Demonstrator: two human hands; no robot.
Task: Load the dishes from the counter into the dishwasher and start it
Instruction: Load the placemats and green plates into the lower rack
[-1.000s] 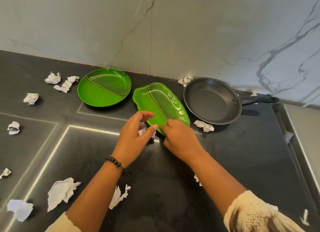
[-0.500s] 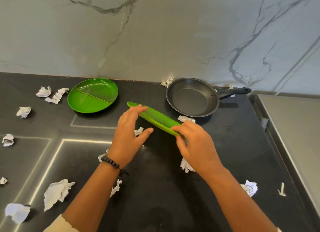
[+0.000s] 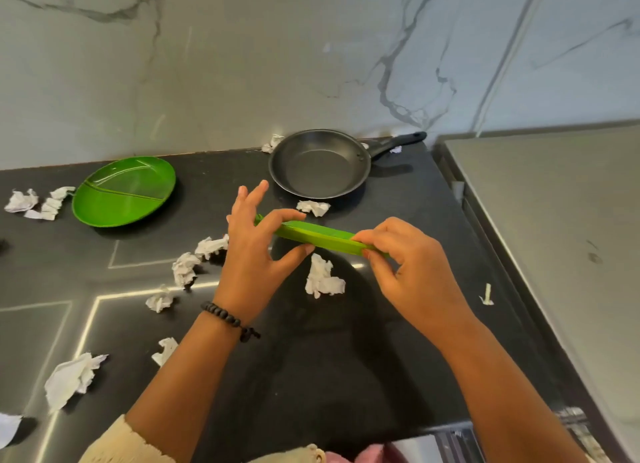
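I see the green leaf-shaped plate point(image 3: 320, 236) held edge-on near the middle of the frame, lifted above the black counter point(image 3: 346, 358), so only its thin rim and underside show. My left hand point(image 3: 256, 251) pinches its left end between thumb and index finger, with the other fingers spread upward and free. My right hand point(image 3: 412, 272) grips its right end, fingers curled over the rim and thumb beneath. A dark beaded bracelet point(image 3: 228, 320) sits on the left wrist.

Just beyond the plate, at upper centre, a black frying pan point(image 3: 318, 165) rests on the counter with its handle pointing to the right, against the marbled wall point(image 3: 311, 64). At the left, a round green plate point(image 3: 124, 191) lies flat, well apart from the hands. Crumpled paper scraps point(image 3: 322, 279) are scattered over the counter: one directly under the held plate, several beside the left hand, others along the left edge. At the right, a grey steel surface point(image 3: 554, 237) adjoins the counter
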